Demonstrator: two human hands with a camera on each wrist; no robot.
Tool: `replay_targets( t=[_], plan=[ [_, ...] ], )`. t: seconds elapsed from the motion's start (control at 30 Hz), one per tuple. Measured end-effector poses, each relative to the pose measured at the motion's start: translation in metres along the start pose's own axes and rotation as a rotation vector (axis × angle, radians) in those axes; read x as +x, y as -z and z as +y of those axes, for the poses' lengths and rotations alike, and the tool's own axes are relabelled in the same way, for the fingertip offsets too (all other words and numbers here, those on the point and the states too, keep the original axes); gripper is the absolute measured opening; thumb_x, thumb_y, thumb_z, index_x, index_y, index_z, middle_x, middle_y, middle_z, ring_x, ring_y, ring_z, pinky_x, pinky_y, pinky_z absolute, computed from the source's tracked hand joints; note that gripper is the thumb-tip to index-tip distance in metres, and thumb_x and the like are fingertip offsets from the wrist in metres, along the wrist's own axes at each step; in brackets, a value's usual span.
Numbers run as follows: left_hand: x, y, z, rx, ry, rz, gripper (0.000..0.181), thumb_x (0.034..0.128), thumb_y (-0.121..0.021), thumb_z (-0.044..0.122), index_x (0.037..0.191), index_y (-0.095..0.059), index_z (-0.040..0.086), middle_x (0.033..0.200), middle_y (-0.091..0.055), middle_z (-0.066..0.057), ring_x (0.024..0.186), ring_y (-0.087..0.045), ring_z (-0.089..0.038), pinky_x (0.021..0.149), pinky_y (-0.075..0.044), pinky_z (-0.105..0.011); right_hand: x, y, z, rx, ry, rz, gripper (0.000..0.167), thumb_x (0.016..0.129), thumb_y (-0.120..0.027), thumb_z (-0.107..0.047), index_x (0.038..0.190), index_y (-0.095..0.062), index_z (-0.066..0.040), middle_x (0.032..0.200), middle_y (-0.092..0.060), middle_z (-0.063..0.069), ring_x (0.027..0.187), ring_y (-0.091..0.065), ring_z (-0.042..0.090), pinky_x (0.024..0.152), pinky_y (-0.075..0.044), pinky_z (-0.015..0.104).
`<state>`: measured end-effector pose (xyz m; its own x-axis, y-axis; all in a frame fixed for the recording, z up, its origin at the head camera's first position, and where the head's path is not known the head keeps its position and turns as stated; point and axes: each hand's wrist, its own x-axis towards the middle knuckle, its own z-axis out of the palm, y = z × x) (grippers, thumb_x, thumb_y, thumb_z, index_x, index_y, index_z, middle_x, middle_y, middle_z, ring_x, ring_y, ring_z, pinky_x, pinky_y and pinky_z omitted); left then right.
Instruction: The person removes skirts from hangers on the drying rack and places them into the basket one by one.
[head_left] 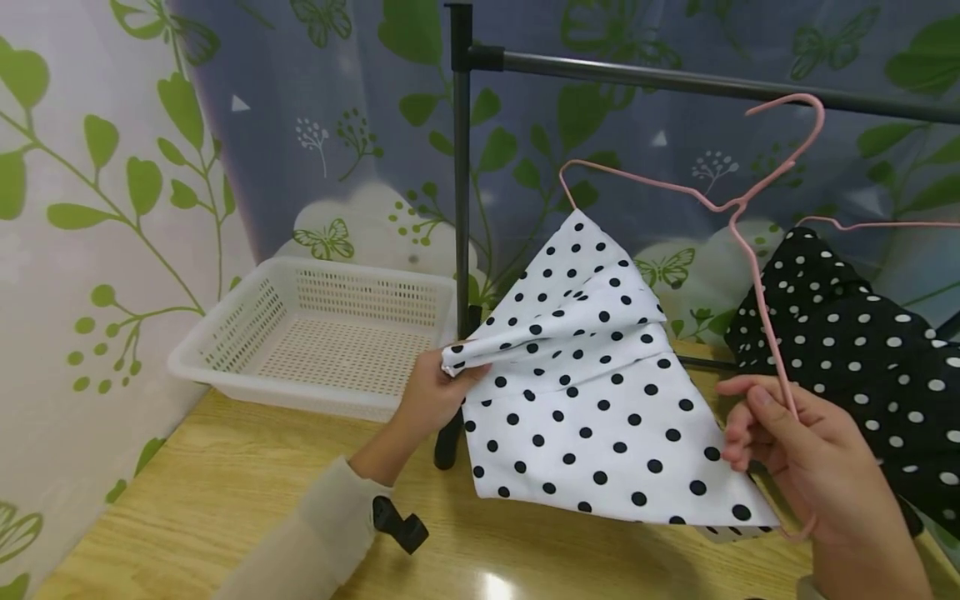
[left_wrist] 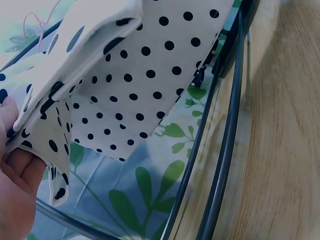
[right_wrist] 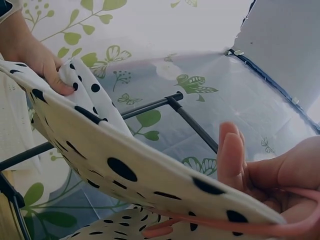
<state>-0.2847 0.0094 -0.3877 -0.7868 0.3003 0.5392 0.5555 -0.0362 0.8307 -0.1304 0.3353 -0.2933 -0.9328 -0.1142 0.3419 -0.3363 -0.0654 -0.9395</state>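
Note:
A white cloth with black dots [head_left: 592,417] hangs over a pink hanger [head_left: 757,275], whose hook points up near the rack bar. My left hand [head_left: 431,396] pinches a gathered fold at the cloth's left edge; in the left wrist view the left hand [left_wrist: 17,190] has fingers curled under the fabric [left_wrist: 145,75]. My right hand [head_left: 817,458] holds the hanger's side at the right, thumb and fingers around the pink wire. In the right wrist view the right hand [right_wrist: 280,175] is beside the cloth's edge, with the pink wire [right_wrist: 240,227] running through it.
A white perforated basket [head_left: 300,392] sits on the wooden table [head_left: 187,500] at the left. A dark metal rack [head_left: 461,208] stands behind the cloth. At the right, a black cloth with white dots [head_left: 862,358] hangs on another pink hanger. Behind is a leaf-patterned curtain.

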Motion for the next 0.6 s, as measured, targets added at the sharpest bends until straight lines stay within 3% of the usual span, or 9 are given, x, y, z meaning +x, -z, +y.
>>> replay_targets(
  t=[0.2,0.6],
  plan=[
    [-0.0032,-0.0037,0.0028,-0.002,-0.027,-0.013,0.024,0.0883,-0.067,-0.002,0.110,-0.065,-0.012,0.103,-0.069,-0.025,0.086,-0.070,-0.033,0.071,-0.057,-0.031,-0.0028,-0.0006,0.0003,-0.081,-0.041,0.072,0.029,0.105,-0.036,-0.007,0.114,-0.062,0.001,0.078,-0.064,0.007,0.060,-0.062,0.019,0.051,-0.052,0.028],
    [-0.0093,-0.0092,0.0068,0.027,-0.062,-0.015,0.023,0.0860,-0.069,-0.004,0.108,-0.067,-0.010,0.103,-0.070,-0.023,0.088,-0.068,-0.028,0.075,-0.056,-0.032,-0.0031,0.0012,0.0018,-0.050,-0.045,0.078,0.029,0.105,-0.036,-0.008,0.114,-0.062,0.002,0.078,-0.064,0.007,0.060,-0.062,0.019,0.051,-0.052,0.028]
  ],
)
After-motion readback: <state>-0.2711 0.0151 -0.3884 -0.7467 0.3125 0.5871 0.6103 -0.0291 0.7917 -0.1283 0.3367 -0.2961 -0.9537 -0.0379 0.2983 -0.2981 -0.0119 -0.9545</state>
